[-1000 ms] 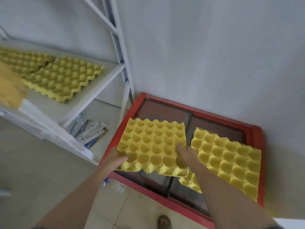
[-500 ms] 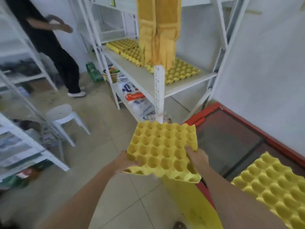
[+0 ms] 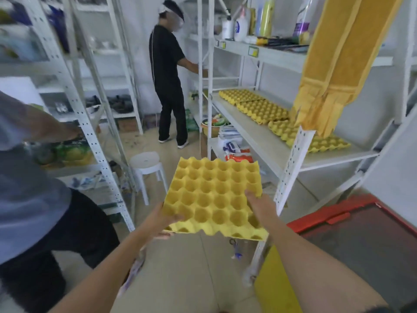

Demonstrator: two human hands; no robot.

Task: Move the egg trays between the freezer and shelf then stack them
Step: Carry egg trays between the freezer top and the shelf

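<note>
I hold a yellow egg tray (image 3: 214,195) flat in the air over the floor, in front of the white shelf (image 3: 266,141). My left hand (image 3: 161,220) grips its near left corner. My right hand (image 3: 259,205) grips its right edge, thumb on top. Several more yellow egg trays (image 3: 261,108) lie in a row on the shelf's middle board. The red-framed freezer (image 3: 334,216) with its dark glass lid sits at the lower right, behind my right forearm.
A yellow towel (image 3: 331,71) hangs over the shelf's front right post. A white stool (image 3: 146,163) stands on the floor ahead. One person in black (image 3: 169,71) works at the far shelves; another person in grey (image 3: 29,188) is close at my left. Bags and bottles fill other shelves.
I have lifted the tray off the freezer lid and turned left with it toward the shelf. The second tray on the freezer has dropped out of view.
</note>
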